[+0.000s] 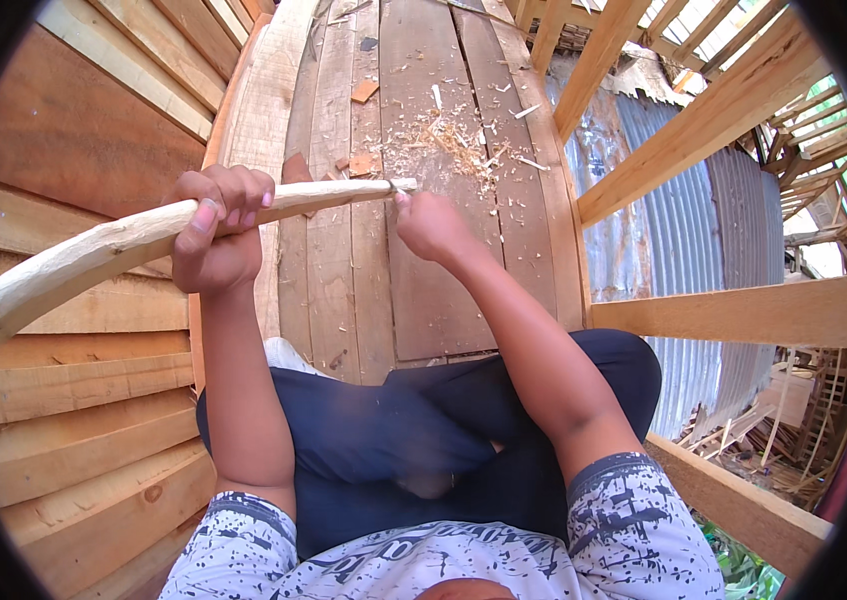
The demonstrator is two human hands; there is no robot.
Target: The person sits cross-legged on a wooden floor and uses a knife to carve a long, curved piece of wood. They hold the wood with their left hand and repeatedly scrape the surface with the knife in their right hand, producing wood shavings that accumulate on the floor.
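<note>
A long, curved pole of pale peeled wood (73,255) runs from the left edge toward the middle and narrows to the right. My left hand (220,228) is wrapped round it, thumb on the near side. At its thin right end my right hand (431,226) is closed in a fist, thumb side against the tip. A small dark, thin thing (396,187) crosses the wood there, just above the thumb. It may be part of a blade or a cord; I cannot tell which. Whatever else lies inside the right fist is hidden.
Wood shavings (453,140) and small reddish-brown offcuts (363,162) lie on the plank floor (433,300) beyond my hands. A board wall (73,130) stands at the left. On the right is open timber railing (733,312), with corrugated metal sheets (673,240) beyond. My legs (393,430) are folded beneath my arms.
</note>
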